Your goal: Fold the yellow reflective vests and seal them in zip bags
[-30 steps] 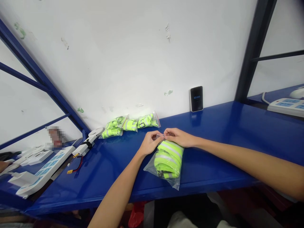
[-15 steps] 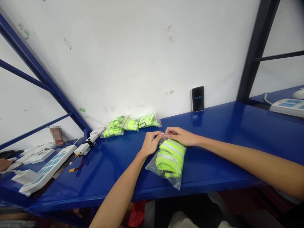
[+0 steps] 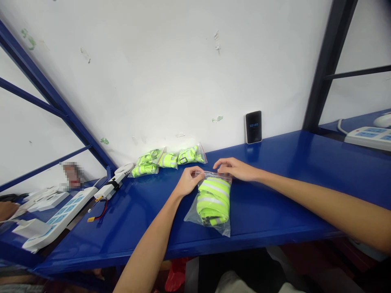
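A clear zip bag (image 3: 191,211) lies near the front of the blue table, its zip edge facing the wall. Inside is a rolled bright yellow-green strap (image 3: 214,199) with silver reflective stripes. My left hand (image 3: 190,180) pinches the bag's far left corner between thumb and fingers. My right hand (image 3: 236,169) is at the far right corner, its fingers loosely bent and apart, holding nothing; whether it touches the bag's edge I cannot tell.
Several bagged yellow-green straps (image 3: 168,160) lie by the wall. A phone-like device (image 3: 253,127) reading 22:40 leans there too. On the left are a white device with red and black leads (image 3: 106,190) and a power strip (image 3: 61,219). Another power strip (image 3: 371,136) is on the right.
My right hand has let go of the zip edge and lifted slightly away from my left hand. The bag has shifted a little to the left, with my left hand still on it.
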Demonstrator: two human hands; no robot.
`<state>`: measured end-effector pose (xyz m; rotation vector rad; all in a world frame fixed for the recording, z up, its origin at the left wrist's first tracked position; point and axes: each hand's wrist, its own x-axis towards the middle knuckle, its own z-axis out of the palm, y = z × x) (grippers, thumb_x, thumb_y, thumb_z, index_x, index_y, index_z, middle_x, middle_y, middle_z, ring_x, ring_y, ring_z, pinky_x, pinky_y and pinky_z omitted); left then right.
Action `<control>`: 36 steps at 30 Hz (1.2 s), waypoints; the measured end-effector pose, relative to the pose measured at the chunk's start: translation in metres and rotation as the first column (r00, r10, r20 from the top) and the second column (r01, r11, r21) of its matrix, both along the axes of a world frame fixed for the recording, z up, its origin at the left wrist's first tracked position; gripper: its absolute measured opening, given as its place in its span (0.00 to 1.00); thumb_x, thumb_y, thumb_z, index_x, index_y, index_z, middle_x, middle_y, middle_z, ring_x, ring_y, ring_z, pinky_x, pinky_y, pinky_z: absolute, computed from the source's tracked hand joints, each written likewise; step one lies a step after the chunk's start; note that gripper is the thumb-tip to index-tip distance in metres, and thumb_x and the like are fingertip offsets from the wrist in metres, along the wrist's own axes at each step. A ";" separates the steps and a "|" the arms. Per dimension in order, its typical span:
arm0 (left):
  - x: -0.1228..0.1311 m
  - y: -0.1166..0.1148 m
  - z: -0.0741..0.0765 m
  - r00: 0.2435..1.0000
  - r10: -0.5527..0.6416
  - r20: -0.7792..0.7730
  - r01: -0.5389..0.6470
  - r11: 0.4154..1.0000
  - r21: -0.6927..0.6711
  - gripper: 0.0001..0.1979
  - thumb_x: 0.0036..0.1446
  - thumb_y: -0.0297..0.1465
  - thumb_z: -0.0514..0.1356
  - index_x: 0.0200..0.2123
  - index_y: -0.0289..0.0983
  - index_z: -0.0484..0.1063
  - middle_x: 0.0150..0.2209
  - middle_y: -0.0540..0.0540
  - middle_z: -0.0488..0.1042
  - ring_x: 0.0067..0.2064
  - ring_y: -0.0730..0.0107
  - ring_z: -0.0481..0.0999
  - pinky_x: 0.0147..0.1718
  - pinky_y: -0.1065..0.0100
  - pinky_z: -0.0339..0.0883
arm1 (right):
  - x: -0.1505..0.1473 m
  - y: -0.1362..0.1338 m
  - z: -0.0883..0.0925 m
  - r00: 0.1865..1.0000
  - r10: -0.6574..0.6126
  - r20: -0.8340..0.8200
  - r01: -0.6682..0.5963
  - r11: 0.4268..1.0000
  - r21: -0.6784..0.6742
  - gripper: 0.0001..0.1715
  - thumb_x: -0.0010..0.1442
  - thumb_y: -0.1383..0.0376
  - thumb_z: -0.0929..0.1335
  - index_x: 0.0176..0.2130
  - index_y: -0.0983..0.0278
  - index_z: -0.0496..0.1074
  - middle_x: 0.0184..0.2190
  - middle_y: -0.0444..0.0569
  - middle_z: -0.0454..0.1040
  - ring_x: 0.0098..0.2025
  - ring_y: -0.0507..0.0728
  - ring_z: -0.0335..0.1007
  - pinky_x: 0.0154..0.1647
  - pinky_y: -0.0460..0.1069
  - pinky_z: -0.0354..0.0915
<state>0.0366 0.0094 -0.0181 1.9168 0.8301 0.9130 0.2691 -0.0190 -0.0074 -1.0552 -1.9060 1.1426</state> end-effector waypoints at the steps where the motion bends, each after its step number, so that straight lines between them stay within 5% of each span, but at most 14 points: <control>1: -0.003 0.003 -0.001 1.000 0.009 0.008 -0.009 1.000 -0.007 0.09 0.50 0.34 0.63 0.30 0.33 0.71 0.26 0.51 0.70 0.27 0.76 0.67 0.27 0.74 0.57 | 0.002 0.002 0.000 1.000 -0.010 -0.014 0.010 0.999 -0.034 0.14 0.58 0.61 0.67 0.43 0.66 0.72 0.32 0.50 0.75 0.28 0.54 0.70 0.27 0.48 0.68; 11: -0.012 0.014 -0.007 0.996 0.054 0.071 -0.050 0.996 -0.068 0.07 0.46 0.30 0.63 0.30 0.34 0.69 0.24 0.53 0.68 0.26 0.77 0.66 0.28 0.74 0.56 | 0.012 0.010 -0.002 1.000 0.021 0.003 -0.021 0.994 -0.104 0.10 0.53 0.63 0.69 0.32 0.69 0.76 0.28 0.50 0.77 0.28 0.55 0.74 0.35 0.51 0.73; 22: -0.010 0.012 -0.006 0.995 0.028 0.093 -0.019 0.995 -0.097 0.11 0.44 0.31 0.64 0.33 0.35 0.69 0.27 0.51 0.71 0.27 0.77 0.67 0.28 0.75 0.58 | 0.010 0.009 -0.001 0.999 0.024 0.020 -0.023 0.999 -0.036 0.15 0.48 0.65 0.72 0.38 0.68 0.74 0.29 0.49 0.76 0.31 0.54 0.71 0.38 0.51 0.69; 26: -0.013 0.011 -0.003 0.999 -0.043 0.006 0.043 0.976 -0.214 0.18 0.44 0.33 0.66 0.41 0.32 0.75 0.31 0.46 0.76 0.29 0.74 0.72 0.29 0.74 0.61 | 0.002 0.004 0.000 1.000 0.003 0.003 -0.004 0.995 0.098 0.14 0.50 0.68 0.70 0.40 0.67 0.71 0.30 0.47 0.75 0.32 0.54 0.70 0.38 0.51 0.67; 31: -0.018 0.006 0.009 0.985 -0.124 -0.121 0.077 0.938 -0.339 0.18 0.44 0.39 0.69 0.33 0.31 0.79 0.28 0.43 0.78 0.28 0.71 0.73 0.28 0.72 0.62 | -0.008 -0.004 0.001 1.000 0.031 0.000 -0.031 0.984 0.178 0.14 0.50 0.68 0.69 0.40 0.66 0.72 0.30 0.47 0.74 0.32 0.53 0.68 0.38 0.50 0.66; 36: -0.015 -0.002 0.019 0.964 -0.167 -0.207 0.107 0.956 -0.275 0.17 0.47 0.42 0.67 0.29 0.32 0.78 0.26 0.46 0.76 0.25 0.75 0.69 0.25 0.73 0.59 | -0.012 -0.005 -0.001 0.993 0.016 0.121 -0.032 0.990 0.134 0.15 0.55 0.59 0.68 0.38 0.67 0.76 0.28 0.48 0.74 0.31 0.54 0.67 0.34 0.49 0.64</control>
